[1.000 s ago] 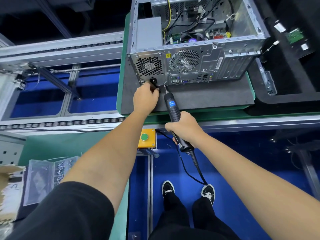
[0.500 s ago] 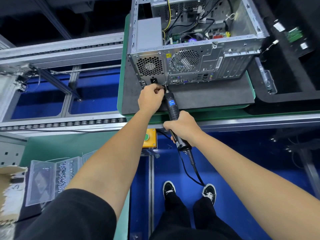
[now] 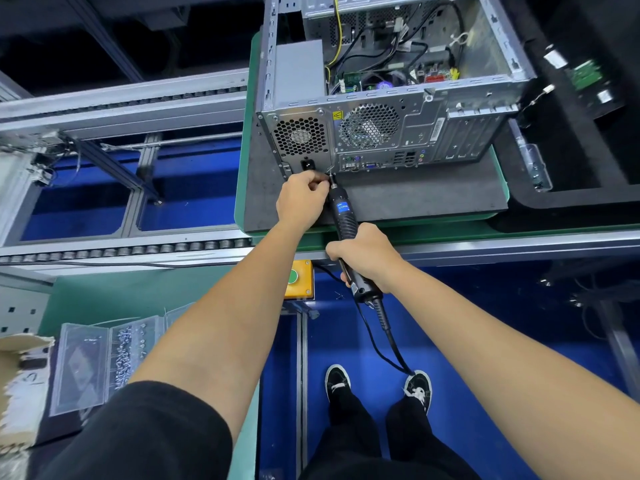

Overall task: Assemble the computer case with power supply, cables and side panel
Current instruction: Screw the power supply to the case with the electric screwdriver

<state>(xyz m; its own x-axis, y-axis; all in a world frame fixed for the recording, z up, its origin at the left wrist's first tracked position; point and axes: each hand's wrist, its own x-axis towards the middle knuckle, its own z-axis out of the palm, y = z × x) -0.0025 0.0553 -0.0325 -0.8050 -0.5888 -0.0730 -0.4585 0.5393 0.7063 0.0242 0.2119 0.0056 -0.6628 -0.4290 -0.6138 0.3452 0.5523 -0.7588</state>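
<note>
Computer case [image 3: 398,133] lies on its side on a dark grey mat [image 3: 415,199], which sits on a green pallet [image 3: 247,133] on the conveyor table [image 3: 121,109], toward the far middle of it. Its open side faces up (no side panel on it), showing cables [image 3: 381,53] and the motherboard inside. The rear panel faces the person, with the power supply [image 3: 299,136] mounted at the left end, its honeycomb fan grille and black power socket [image 3: 308,164] visible.

The right hand [image 3: 367,258] wraps its fingers around the rear half of a black electric screwdriver [image 3: 344,220], whose cord [image 3: 388,337] hangs down toward the floor. The bit tip meets the rear panel just right of the power socket, at the lower corner of the power supply. The left hand [image 3: 303,199] is curled beside the screwdriver's nose, fingertips pinched together right at the bit; whether they hold the bit, a screw, or nothing is too small to tell.

Below the table's near edge hangs a yellow box with a green push button [image 3: 298,277]. At the lower left stands a clear plastic bin of screws [image 3: 121,355], beside torn cardboard [image 3: 20,375]. A black foam tray [image 3: 588,116] lies right of the pallet, holding a metal bracket [image 3: 531,161] and a small green circuit board [image 3: 585,75].
</note>
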